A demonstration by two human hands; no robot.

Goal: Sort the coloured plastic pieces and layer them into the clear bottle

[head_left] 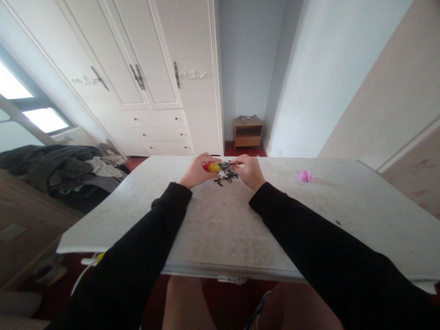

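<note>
My left hand (pixel 199 170) is closed around the red-and-yellow handle of a pliers-like hand tool (pixel 213 167). The tool's dark metal head points right, toward my right hand (pixel 248 169). Thumb and fingers of that hand are pinched together at the tip of the head; whatever they hold is too small to make out. Just below both hands, several short thin black pieces (pixel 229 176) lie scattered on the pale tabletop (pixel 220 229).
A small pink object (pixel 305 176) sits on the right part of the table, and a tiny dark bit (pixel 338 222) lies nearer me. Dark clothes (pixel 58 169) are heaped at the left. Beyond the table stand a white wardrobe (pixel 165 123) and a wooden nightstand (pixel 248 133).
</note>
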